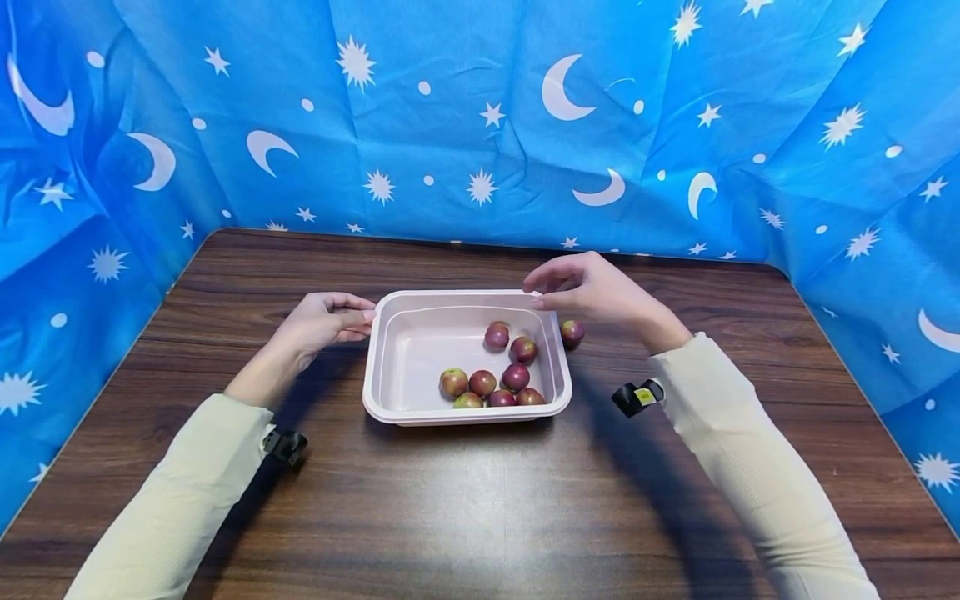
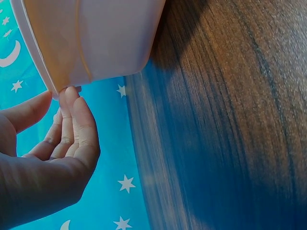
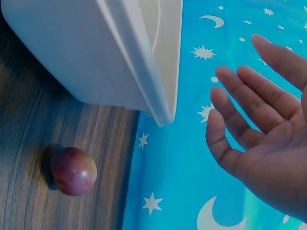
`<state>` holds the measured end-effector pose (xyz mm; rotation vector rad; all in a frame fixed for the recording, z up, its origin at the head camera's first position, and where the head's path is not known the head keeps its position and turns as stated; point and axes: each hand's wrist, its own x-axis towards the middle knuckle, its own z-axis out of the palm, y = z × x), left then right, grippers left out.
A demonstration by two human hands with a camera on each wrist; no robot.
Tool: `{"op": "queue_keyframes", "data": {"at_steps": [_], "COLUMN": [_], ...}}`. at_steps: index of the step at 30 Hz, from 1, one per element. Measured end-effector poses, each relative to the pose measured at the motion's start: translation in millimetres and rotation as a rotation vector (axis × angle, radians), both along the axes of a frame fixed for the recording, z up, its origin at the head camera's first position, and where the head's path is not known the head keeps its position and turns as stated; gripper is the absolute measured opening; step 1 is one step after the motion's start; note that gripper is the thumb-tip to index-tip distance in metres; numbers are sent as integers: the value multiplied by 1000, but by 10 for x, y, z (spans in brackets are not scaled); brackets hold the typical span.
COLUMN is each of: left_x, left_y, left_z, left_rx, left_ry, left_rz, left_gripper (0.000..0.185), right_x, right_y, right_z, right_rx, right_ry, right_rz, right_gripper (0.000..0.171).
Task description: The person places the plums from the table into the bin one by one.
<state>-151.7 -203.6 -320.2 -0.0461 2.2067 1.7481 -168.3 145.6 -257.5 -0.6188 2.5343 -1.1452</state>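
Plainly the pink plastic tray (image 1: 390, 350) on the desk (image 1: 480, 500) looks light, thin-walled, likely flexible — best taken by its rolled rim at both ends. The left hand (image 1: 318, 321) touches the rim with straight fingertips; the right hand (image 1: 592, 287) hovers open, holding nothing — a loose plum (image 1: 572, 332) lies beside the tray

The left hand (image 2: 43, 158) is filling the lower left of the left wrist view, seen palm-side, with its fingers (image 2: 79, 120) lying straight and close together and reaching upward. Their tips are touching the lower edge of the pale tray (image 2: 100, 38) at its rim, near a rounded corner, while the thumb (image 2: 26, 112) is standing apart to the left, not touching it. The tray's smooth outer wall is taking up the top left. The dark wooden table (image 2: 225, 124) is running across the right side, its grain streaked and blurred. The blue cloth (image 2: 115, 191) with white stars and moons is showing behind the hand.
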Motion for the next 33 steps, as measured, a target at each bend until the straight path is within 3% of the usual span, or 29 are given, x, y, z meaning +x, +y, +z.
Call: {"op": "queue_keyframes", "data": {"at_steps": [20,33], "left_x": [-18,-13], "left_y": [-11,-11], "left_z": [-23,-23], "left_rx": [23,43], "left_ry": [-6,-12], "left_rz": [-4,-4], "left_gripper": [37,36], "right_x": [-108,-137], "right_y": [316,500], "right_z": [-96,-210], "right_rx": [-1,53], "right_ry": [24,0], "right_rz": [-40,-77], "right_gripper": [33,35]}}
